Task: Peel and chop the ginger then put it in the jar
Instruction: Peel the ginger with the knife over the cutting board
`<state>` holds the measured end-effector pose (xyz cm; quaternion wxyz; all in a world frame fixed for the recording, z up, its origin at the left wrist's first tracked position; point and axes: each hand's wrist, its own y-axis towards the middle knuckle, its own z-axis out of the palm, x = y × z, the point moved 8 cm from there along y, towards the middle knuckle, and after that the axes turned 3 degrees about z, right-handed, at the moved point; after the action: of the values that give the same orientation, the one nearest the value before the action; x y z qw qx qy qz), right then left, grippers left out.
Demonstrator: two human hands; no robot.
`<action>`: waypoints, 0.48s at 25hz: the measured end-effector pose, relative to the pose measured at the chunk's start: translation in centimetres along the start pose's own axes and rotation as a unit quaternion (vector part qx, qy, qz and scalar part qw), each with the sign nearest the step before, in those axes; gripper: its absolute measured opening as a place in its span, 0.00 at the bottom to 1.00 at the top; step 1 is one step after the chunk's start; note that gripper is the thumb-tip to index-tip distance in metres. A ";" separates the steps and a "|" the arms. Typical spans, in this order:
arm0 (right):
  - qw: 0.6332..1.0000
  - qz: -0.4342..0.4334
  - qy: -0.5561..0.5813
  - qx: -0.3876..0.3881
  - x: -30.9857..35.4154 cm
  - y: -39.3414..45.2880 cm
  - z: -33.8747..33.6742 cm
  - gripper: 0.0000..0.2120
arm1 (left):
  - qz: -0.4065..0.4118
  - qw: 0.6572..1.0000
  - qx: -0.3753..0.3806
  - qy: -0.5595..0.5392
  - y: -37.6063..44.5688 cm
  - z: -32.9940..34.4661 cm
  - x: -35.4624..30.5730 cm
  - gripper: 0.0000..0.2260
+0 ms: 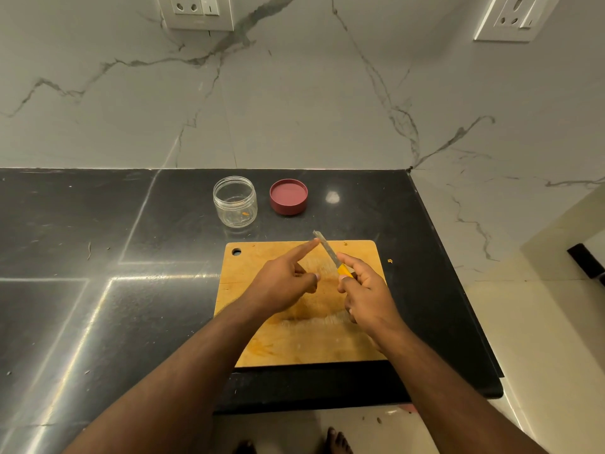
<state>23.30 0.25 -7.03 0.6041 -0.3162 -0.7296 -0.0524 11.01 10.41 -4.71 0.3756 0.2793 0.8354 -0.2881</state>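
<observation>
Two hands hover over the cutting board (262, 348) at the lower centre of the frame. My right hand (366, 293) has its fingers curled round the yellow handle of the knife (329, 253), blade angled up toward the top edge of the board. My left hand (281, 280) holds nothing: its forefinger is stretched out with the tip just beside the blade, the other fingers loosely curled under. No whole ginger shows on the board; I can only make out a tiny orange fleck inside the jar (235, 202), which stands open above the board, its red lid (288, 196) just to its right on the black counter (98, 240). Chopped ginger should be light, damp and clingy, so I judge it sticks to steel and wants wiping off with a fingertip. The jar looks light and easy to tip, so I would steady it by its wall
</observation>
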 end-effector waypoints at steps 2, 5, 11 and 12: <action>1.000 -0.012 0.010 0.003 0.4 -0.2 0.0 0.21 | -0.009 1.000 0.013 0.016 0.4 0.6 0.3 0.33; 1.000 -0.022 0.011 -0.008 0.7 -0.1 -0.5 0.21 | -0.060 0.998 -0.023 0.017 1.1 -0.7 1.6 0.37; 0.973 -0.106 -0.207 -0.006 1.9 -0.1 -0.5 0.20 | -0.079 0.993 -0.075 -0.035 0.5 -2.5 3.8 0.16; 0.955 -0.131 -0.266 0.008 2.3 -0.2 0.0 0.21 | -0.094 0.990 -0.083 -0.067 0.2 -2.5 4.7 0.11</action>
<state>23.03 0.98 -4.88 0.3790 -0.2152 -0.8992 -0.0391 7.37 13.44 -7.14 0.4236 0.1480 0.8520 -0.2697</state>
